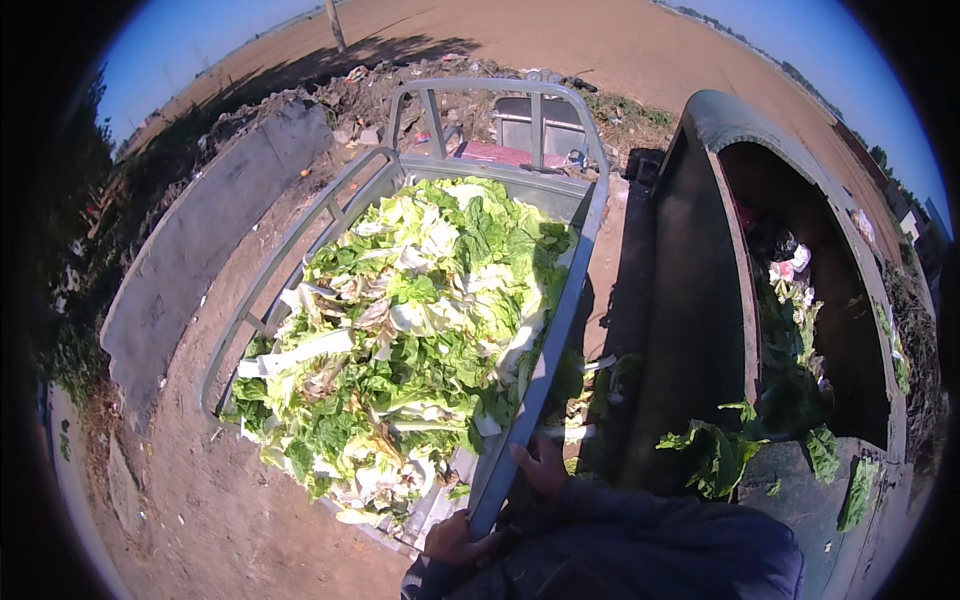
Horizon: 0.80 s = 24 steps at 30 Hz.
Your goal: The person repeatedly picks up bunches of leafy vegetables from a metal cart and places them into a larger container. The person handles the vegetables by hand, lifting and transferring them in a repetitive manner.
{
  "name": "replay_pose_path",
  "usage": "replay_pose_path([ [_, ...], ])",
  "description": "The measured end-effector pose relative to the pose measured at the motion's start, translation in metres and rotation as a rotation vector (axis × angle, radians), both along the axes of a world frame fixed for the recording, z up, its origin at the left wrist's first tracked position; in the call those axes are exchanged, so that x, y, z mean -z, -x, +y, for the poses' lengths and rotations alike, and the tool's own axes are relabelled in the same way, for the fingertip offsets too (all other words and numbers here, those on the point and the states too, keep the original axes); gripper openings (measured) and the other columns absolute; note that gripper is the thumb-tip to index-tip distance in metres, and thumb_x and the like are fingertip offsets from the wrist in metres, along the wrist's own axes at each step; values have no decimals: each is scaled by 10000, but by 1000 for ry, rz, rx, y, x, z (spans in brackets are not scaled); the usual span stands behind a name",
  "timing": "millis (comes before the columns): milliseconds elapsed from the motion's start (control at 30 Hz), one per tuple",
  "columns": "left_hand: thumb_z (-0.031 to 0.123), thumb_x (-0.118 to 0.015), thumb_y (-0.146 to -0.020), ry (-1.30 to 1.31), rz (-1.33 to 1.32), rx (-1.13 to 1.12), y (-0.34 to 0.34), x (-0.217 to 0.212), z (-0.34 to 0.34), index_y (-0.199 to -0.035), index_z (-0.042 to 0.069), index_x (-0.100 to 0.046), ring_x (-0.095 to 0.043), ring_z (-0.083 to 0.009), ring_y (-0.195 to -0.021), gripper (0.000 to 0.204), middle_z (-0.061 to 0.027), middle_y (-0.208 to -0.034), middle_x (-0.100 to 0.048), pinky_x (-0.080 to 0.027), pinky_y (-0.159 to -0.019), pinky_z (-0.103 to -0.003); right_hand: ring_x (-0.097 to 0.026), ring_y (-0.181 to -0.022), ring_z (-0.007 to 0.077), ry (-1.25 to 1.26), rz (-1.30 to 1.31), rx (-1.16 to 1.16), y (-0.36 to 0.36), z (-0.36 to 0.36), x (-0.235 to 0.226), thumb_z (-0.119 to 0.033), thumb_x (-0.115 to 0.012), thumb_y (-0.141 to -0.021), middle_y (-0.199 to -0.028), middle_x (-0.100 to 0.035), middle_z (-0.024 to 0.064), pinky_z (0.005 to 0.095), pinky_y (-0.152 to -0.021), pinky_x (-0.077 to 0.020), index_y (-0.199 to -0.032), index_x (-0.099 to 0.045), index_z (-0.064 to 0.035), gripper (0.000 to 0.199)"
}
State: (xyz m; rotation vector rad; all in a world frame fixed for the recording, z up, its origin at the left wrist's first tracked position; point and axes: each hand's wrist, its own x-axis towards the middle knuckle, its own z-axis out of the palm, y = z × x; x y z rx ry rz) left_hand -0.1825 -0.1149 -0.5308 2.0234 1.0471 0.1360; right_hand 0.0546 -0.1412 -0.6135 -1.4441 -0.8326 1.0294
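Note:
A grey metal cart bed (590,235) is heaped with loose cabbage leaves (430,300), green, pale and partly browned. Its long right side rail runs down toward me. At the rail's near end, my left hand (455,540) is closed round the metal, low by the open rear edge. A little farther up, my right hand (545,467) is against the outer side of the same rail, thumb toward the metal and fingers bent. Part of its grip is hidden in shadow. Neither hand touches the leaves.
On the right stands a large dark green bin (720,270) with rubbish and leaves inside; cabbage leaves (712,455) hang over its near edge. Scraps lie in the gap between bin and cart. A low concrete wall (205,255) leans at left, rubble (360,100) behind.

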Motion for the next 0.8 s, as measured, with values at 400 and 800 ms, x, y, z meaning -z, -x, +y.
replay_pose_path([
  [400,504,-784,-793,238,276,-56,46,-11,-43,-1072,24,-644,-713,-327,-765,573,-190,-813,-705,-552,-682,-409,-638,-982,224,31,-24,85,18,6,-21,-277,-735,-886,-1096,-649,134,380,-866,-510,-1206,-543,10,471],
  [800,483,-750,-828,389,53,235,119,31,-54,-1102,-3,-520,-684,-402,-873,604,-249,-916,-670,-523,-727,-449,-565,-1167,296,100,-465,394,93,-59,6,-398,-688,-908,-1224,-572,213,411,-990,-444,-1304,-465,52,639],
])
